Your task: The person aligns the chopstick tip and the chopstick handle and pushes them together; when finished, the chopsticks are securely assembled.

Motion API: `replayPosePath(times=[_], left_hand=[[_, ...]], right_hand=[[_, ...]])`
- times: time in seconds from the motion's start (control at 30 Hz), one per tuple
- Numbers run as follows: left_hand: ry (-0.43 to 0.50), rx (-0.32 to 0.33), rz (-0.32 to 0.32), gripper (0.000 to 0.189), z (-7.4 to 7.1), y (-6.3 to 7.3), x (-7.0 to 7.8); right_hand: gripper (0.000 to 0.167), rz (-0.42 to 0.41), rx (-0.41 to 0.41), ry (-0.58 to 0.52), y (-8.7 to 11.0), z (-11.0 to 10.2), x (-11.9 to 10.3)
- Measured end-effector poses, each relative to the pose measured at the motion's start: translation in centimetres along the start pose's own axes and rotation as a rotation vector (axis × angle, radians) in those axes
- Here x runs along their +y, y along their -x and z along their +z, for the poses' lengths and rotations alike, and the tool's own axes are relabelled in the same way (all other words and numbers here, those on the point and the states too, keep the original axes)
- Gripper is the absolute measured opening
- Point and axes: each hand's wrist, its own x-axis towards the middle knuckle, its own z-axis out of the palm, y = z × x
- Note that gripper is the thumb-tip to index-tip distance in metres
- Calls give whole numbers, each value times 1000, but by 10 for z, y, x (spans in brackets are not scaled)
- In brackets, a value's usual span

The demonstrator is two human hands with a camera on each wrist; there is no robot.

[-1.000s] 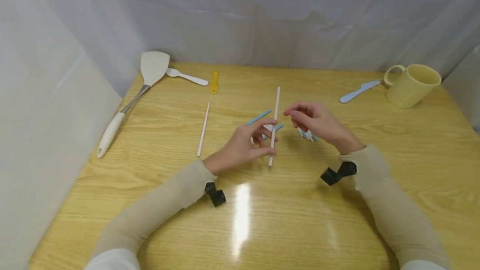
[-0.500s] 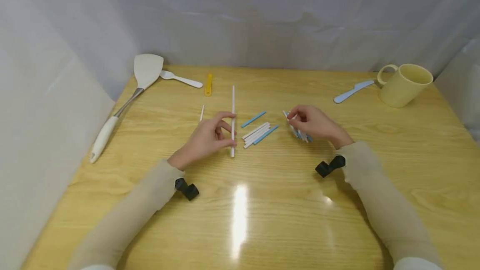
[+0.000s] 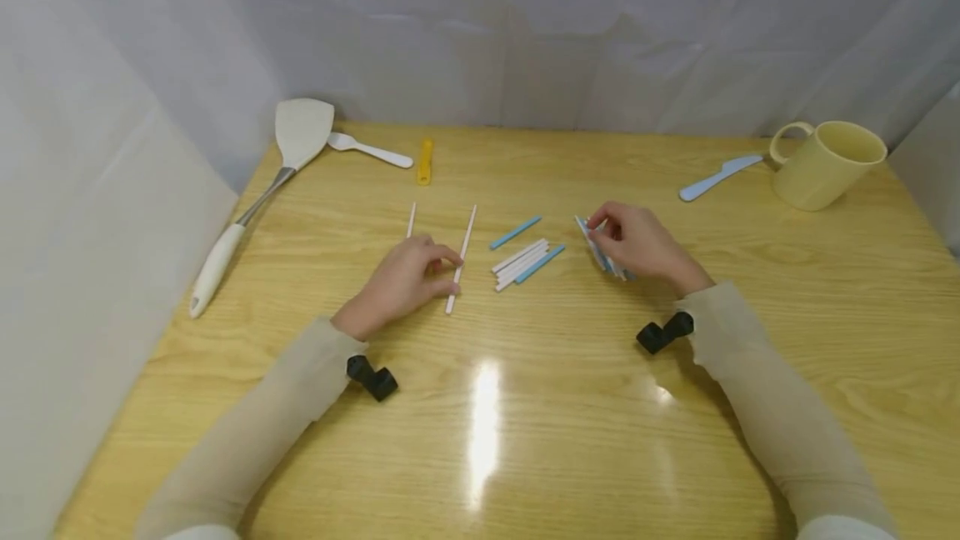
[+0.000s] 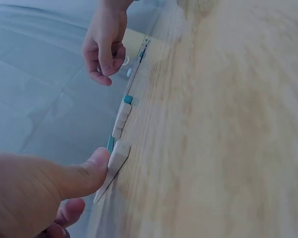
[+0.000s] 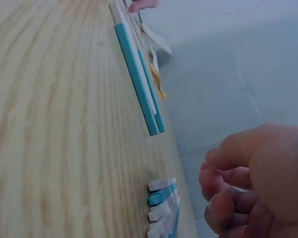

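Note:
In the head view, my left hand (image 3: 397,286) holds a long white chopstick (image 3: 468,232) low at the table, thumb and fingers either side of it. The left wrist view puts my thumb (image 4: 92,171) right at the side of that stick. Another white chopstick (image 3: 412,219) lies just to its left, partly hidden behind the hand. Over a loose heap of short white and blue sticks (image 5: 161,213) hovers my right hand (image 5: 248,183), fingers loosely curled with nothing between them. Between the hands lie several short white sticks (image 3: 520,265) side by side and two blue sticks (image 3: 516,232).
A white spatula (image 3: 247,207), a white plastic fork (image 3: 375,153) and a small yellow clip-like piece (image 3: 425,162) lie at the back left. At the back right are a pale blue plastic knife (image 3: 716,180) and a yellow mug (image 3: 825,169). A pale cloth wall stands behind the table.
My left hand has carried the white chopstick left from over the middle sticks and lowered it beside the other chopstick. The right hand has stayed above the right heap.

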Motion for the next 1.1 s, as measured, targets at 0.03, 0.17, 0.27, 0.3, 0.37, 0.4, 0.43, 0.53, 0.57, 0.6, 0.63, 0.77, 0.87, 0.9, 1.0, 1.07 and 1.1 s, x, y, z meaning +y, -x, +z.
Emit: replayPosePath(times=[0.03, 0.17, 0.27, 0.3, 0.37, 0.4, 0.43, 0.53, 0.57, 0.6, 0.63, 0.77, 0.87, 0.9, 1.0, 1.07, 1.1], left_hand=[[-12, -2, 6, 35, 0, 0, 1], [-28, -19, 19, 33, -1, 1, 2], [-15, -30, 2, 32, -3, 1, 0], [-7, -35, -5, 32, -4, 1, -1], [8, -41, -17, 32, -6, 1, -4], [18, -45, -27, 32, -7, 2, -4], [28, -49, -33, 33, -9, 2, -5], [54, -67, -73, 32, -14, 3, -9], [60, -74, -89, 32, -16, 3, -10], [59, -81, -100, 32, -18, 3, -11], [58, -88, -107, 32, -20, 3, -13], [31, -121, -128, 31, -29, 4, -19], [-6, -135, -124, 28, -36, 5, -24], [-18, -139, -121, 28, -37, 6, -25], [-44, -140, -99, 28, -40, 6, -28], [-45, -148, -99, 27, -41, 6, -29], [-44, -153, -105, 27, -42, 6, -29]], right_hand=[[16, 2, 3, 10, 0, 0, 0], [14, 32, -25, 58, 2, 1, 1], [15, 67, -68, 100, 2, 3, 2], [15, 77, -77, 112, 1, 3, 2], [17, 92, -87, 128, 1, 4, 2], [17, 94, -85, 135, 1, 4, 2], [18, 98, -83, 139, 1, 5, 1], [18, 90, -71, 158, 0, 4, -1], [17, 84, -68, 167, -1, 4, -2], [17, 77, -67, 176, -1, 4, -3], [17, 70, -65, 181, -1, 4, -4], [17, 65, -76, 205, -3, 4, -6], [19, 77, -91, 224, -2, 6, -7], [20, 77, -92, 229, -1, 6, -7], [21, 69, -84, 237, 1, 8, -7], [21, 61, -77, 228, 2, 9, -8], [21, 60, -77, 215, 2, 9, -8]])
